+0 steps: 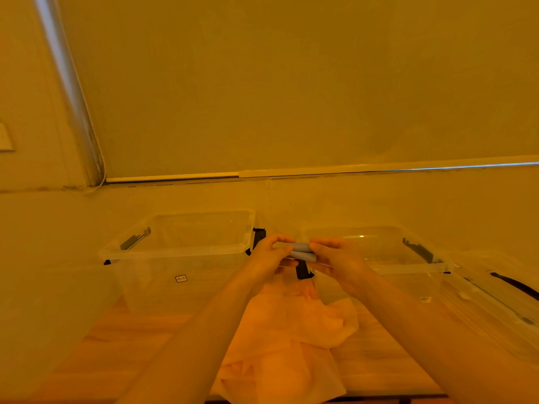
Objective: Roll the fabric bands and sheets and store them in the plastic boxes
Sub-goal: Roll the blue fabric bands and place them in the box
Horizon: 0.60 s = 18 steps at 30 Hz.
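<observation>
A small grey-blue fabric band (302,252), partly rolled, is held up between both hands above the gap between two clear plastic boxes. My left hand (269,256) pinches its left end and my right hand (335,258) pinches its right end. The left box (175,252) and the right box (408,268) stand open on the table, each with black latches. A crumpled pale pink sheet (291,339) lies on the wooden table under my forearms.
A clear lid or third box (501,301) lies at the far right. The wooden table (125,339) meets a wall behind the boxes. A roller blind with a bead chain (97,150) hangs above.
</observation>
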Available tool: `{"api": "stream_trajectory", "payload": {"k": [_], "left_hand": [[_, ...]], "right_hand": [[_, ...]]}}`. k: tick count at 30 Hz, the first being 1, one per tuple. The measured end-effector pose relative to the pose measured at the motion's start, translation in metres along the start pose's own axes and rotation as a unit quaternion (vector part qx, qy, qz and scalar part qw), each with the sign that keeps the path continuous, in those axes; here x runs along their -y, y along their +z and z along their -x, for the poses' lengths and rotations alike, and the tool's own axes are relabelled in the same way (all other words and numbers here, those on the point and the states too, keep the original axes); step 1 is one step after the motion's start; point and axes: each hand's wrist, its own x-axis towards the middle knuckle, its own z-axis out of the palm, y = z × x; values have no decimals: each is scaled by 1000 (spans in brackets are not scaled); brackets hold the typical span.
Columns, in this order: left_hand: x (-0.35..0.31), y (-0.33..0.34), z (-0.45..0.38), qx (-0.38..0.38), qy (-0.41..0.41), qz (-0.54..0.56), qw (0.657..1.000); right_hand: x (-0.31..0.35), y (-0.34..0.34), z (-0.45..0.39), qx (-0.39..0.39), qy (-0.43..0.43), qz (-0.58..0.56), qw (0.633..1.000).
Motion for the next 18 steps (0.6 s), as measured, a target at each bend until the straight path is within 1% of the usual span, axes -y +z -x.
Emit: {"api": "stream_trajectory", "payload": {"k": [6,11,18], "left_hand": [[-6,3,2,8,-45,38,998],[0,3,0,2,-11,24,1000],[3,8,-4,0,11,37,999]], "right_hand": [[0,-2,1,3,-7,4,1000],[-1,-2,0,9,-25,17,1000],[-7,-10,-7,4,-18,-19,1000]]}}
